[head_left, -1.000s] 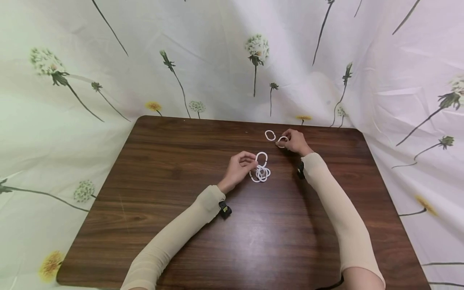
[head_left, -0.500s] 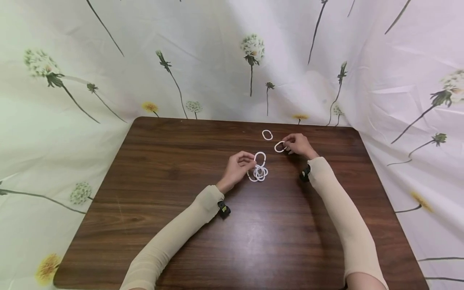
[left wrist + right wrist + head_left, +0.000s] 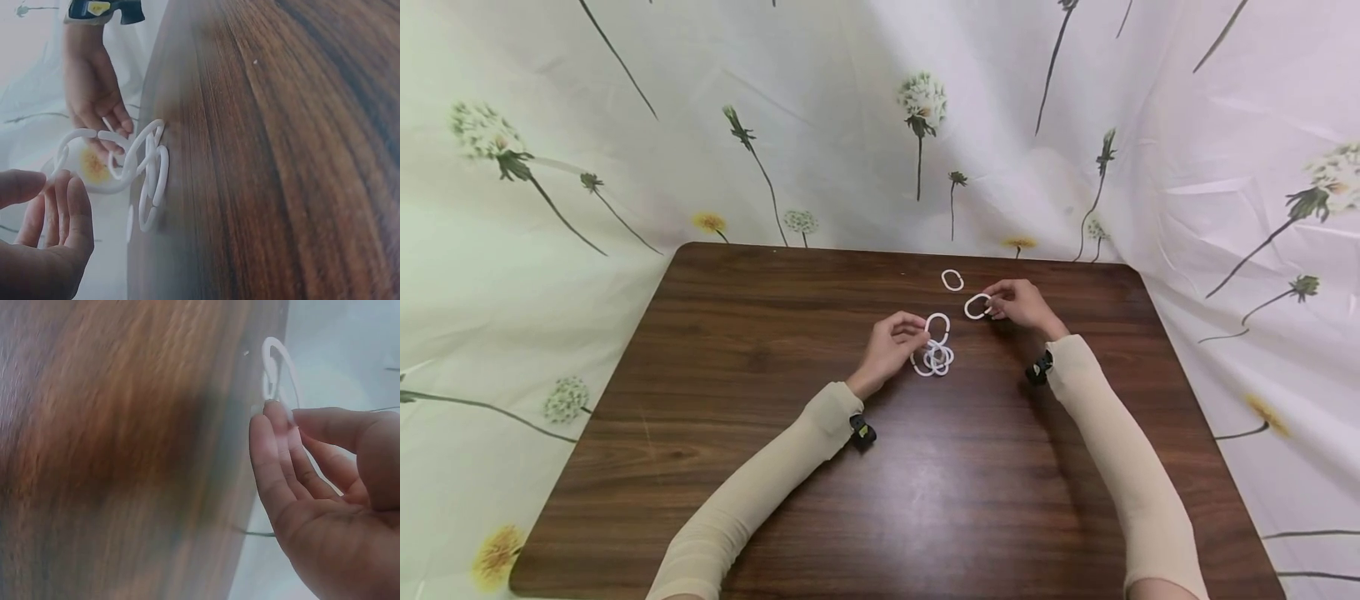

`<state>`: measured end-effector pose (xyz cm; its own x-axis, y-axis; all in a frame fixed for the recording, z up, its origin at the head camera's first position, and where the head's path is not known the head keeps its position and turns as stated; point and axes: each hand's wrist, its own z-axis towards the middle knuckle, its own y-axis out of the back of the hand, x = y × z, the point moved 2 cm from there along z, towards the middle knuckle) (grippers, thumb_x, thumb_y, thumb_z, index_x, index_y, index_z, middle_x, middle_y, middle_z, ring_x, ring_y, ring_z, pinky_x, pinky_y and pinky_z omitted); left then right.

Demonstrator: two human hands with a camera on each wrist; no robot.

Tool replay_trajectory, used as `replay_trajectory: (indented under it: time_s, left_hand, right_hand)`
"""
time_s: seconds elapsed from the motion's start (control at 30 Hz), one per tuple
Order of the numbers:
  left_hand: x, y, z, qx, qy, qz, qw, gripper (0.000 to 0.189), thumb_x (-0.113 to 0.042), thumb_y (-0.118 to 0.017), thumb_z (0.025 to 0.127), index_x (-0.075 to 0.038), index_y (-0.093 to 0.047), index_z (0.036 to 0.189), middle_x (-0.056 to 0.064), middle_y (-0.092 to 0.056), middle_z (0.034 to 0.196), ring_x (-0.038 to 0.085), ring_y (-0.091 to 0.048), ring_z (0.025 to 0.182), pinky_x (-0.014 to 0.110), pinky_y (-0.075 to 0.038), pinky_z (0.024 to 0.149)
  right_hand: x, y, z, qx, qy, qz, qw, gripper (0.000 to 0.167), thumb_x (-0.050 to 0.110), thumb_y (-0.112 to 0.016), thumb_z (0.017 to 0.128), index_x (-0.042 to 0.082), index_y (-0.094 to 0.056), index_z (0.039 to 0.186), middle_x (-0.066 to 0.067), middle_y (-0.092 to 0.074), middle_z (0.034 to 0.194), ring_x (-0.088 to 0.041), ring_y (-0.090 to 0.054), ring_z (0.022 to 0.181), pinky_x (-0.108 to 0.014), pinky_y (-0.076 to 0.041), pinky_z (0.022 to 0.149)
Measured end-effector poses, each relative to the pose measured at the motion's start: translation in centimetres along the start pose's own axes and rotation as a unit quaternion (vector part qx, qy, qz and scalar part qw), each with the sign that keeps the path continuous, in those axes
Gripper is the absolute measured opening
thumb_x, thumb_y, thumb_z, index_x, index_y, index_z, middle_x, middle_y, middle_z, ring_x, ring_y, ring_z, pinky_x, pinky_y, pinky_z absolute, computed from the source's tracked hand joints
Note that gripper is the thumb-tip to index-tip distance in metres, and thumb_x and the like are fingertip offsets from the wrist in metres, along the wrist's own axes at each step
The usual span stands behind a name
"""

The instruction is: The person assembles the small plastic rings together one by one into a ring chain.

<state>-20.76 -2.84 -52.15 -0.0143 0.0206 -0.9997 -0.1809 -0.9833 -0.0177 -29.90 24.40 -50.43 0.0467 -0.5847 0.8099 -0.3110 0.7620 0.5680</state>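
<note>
In the head view my left hand [image 3: 886, 354] pinches one end of a small chain of white plastic links [image 3: 937, 316] between thumb and fingertips. Several other links of it lie bunched on the wood. The left wrist view shows these interlocked ovals [image 3: 164, 172] beside my left hand [image 3: 53, 244]. Farther back and to the right, my right hand [image 3: 1022, 305] pinches a single oval link [image 3: 966, 310], which points left from the fingertips. Seen from the right wrist, that link [image 3: 267, 369] sticks up past the thumb and fingers of my right hand [image 3: 325, 481].
Another loose white link [image 3: 943, 277] lies near the back of the dark wooden table [image 3: 760, 417]. A white curtain [image 3: 842, 150] printed with flowers hangs behind and at both sides. Each wrist wears a black camera [image 3: 862, 432].
My right hand has drawn back slightly toward me and to the right; the link it pinches now sticks out farther from the fingertips. My left hand stays on the chain, and the view has shifted slightly.
</note>
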Motion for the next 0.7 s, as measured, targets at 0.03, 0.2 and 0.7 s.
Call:
replay_trajectory:
  time_s: [0.03,0.2,0.7]
  left_hand:
    - [0.0,0.0,0.0,-0.001,0.0,0.0,1.0,0.023,0.003,-0.072,0.094,0.009,-0.066,0.115,0.028,-0.073,0.104,0.046,-0.074,0.094,0.061,-0.062,0.093]
    - [-0.1,0.1,-0.1,-0.007,-0.004,0.002,1.0,0.023,0.004,-0.071,0.094,0.009,-0.067,0.116,0.029,-0.072,0.105,0.035,-0.075,0.089,0.061,-0.063,0.093]
    - [-0.2,0.2,-0.1,-0.004,-0.004,-0.012,0.9999,0.023,0.006,-0.069,0.095,0.011,-0.065,0.117,0.028,-0.072,0.104,0.05,-0.072,0.096,0.063,-0.06,0.095]
  right_hand:
    - [0.2,0.0,-0.1,-0.004,0.006,0.001,1.0,0.029,0.002,-0.058,0.104,-0.012,-0.064,0.129,-0.035,-0.071,0.114,-0.024,-0.075,0.084,-0.043,-0.068,0.085]
    - [1.6,-0.2,-0.8,-0.015,0.042,0.011,0.999,0.028,0.003,-0.06,0.103,-0.011,-0.066,0.127,-0.034,-0.072,0.109,-0.013,-0.072,0.079,-0.049,-0.067,0.085]
    - [5.0,-1.2,-3.7,-0.009,0.096,0.041,0.9945,0.025,0.007,-0.063,0.104,-0.004,-0.069,0.125,-0.034,-0.07,0.113,-0.037,-0.076,0.092,-0.043,-0.068,0.083]
